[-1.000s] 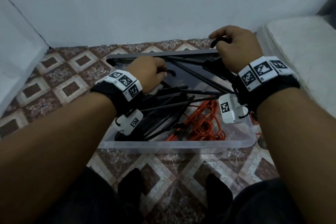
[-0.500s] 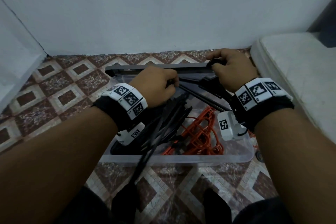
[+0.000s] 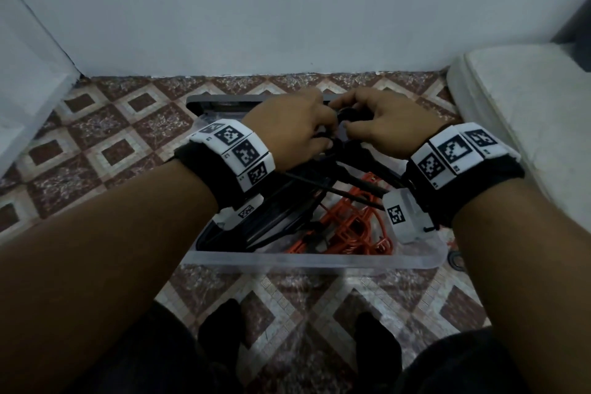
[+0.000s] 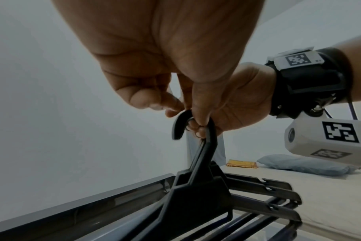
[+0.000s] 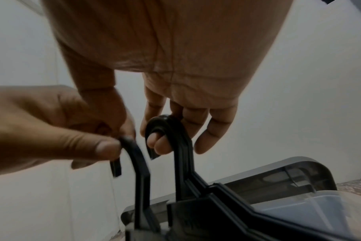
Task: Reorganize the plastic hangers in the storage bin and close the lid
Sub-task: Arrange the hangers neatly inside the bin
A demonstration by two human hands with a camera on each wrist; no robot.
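Note:
A clear storage bin (image 3: 313, 261) sits on the tiled floor, its grey lid (image 3: 224, 101) standing open at the far side. Black hangers (image 3: 287, 201) lie on the left inside and orange hangers (image 3: 355, 227) on the right. Both hands meet over the far part of the bin. My left hand (image 3: 323, 134) pinches the hook of one black hanger (image 4: 179, 124) between thumb and fingers. My right hand (image 3: 348, 125) has fingers curled through the hooks of a stack of black hangers (image 5: 167, 127), right beside the left hand's hook (image 5: 132, 151).
A pale mattress (image 3: 527, 121) borders the bin on the right, with a pillow (image 4: 303, 164) farther back. White walls close the far and left sides. My feet in dark socks (image 3: 220, 323) stand just in front of the bin on patterned floor tiles (image 3: 105, 137).
My left hand has moved right and farther back with a black hanger until its hook meets the hooks held by my right hand. The right hand has shifted slightly left.

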